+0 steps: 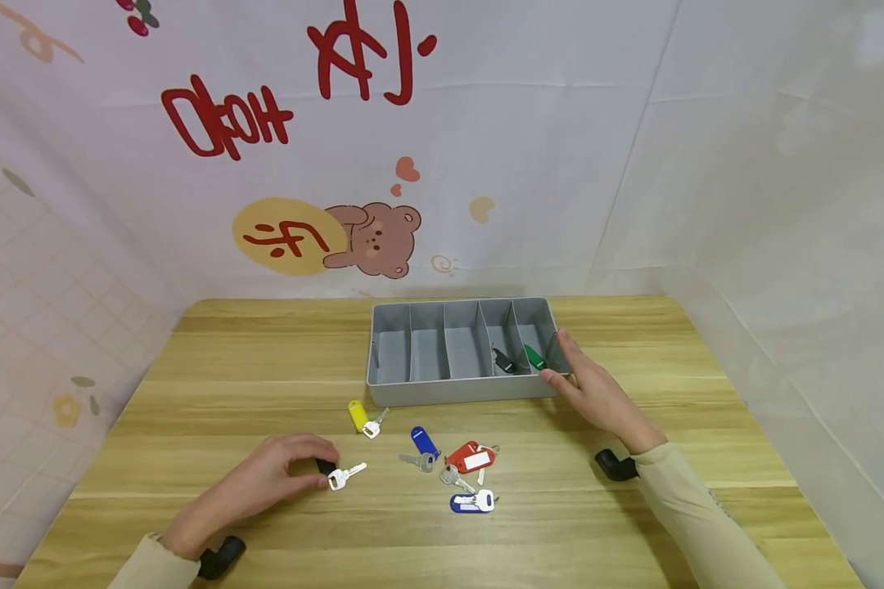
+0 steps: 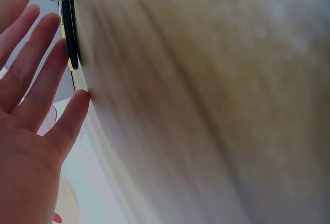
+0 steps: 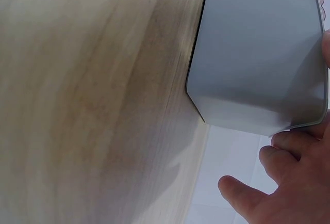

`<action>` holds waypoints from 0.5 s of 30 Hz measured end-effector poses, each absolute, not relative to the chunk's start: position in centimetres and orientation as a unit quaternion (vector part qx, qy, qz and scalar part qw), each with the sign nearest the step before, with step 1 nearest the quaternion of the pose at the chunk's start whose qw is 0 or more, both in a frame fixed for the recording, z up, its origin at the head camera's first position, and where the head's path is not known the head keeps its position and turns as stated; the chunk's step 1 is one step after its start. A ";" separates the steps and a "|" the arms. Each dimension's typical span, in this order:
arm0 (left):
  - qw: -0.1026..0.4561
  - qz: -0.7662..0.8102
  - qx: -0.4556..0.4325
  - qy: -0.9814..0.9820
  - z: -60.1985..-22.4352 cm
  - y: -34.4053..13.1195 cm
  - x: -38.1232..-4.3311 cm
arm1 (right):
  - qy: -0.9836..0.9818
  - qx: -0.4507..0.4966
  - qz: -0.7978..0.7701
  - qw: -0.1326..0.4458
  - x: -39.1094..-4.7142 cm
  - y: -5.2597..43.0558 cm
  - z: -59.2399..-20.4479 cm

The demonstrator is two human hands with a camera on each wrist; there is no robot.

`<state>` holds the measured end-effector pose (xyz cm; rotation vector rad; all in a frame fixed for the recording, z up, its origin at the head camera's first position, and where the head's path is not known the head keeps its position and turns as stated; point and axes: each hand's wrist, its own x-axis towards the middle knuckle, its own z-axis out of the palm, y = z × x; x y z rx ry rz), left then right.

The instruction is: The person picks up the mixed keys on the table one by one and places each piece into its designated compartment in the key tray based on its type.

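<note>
A key with a black tag [image 1: 326,466] lies on the table at my left hand [image 1: 276,470], thumb and index finger on either side of the tag. In the left wrist view the fingers of the left hand [image 2: 36,95] are spread beside the black tag [image 2: 70,28], which lies flat. My right hand [image 1: 597,393] holds the front right corner of a grey compartment box [image 1: 442,393]. In the right wrist view several fingers of the right hand [image 3: 299,167] bend against the box's end [image 3: 258,53]. A black tag [image 1: 504,361] and a green tag [image 1: 534,357] sit in its two rightmost compartments.
Between the hands lie a yellow-tagged key [image 1: 357,415], a blue-tagged key [image 1: 424,442], red tags [image 1: 477,460] with keys, and a second blue tag [image 1: 470,503] under a key. A printed cloth [image 1: 530,164] hangs behind the wooden table [image 1: 280,352].
</note>
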<state>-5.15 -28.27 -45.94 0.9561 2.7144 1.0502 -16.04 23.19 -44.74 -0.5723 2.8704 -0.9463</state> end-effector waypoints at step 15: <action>0.012 0.323 0.363 0.874 -46.3 -28.1 -5.5 | 0.934 -0.188 -0.304 0.025 -16.1 23.3 -44.9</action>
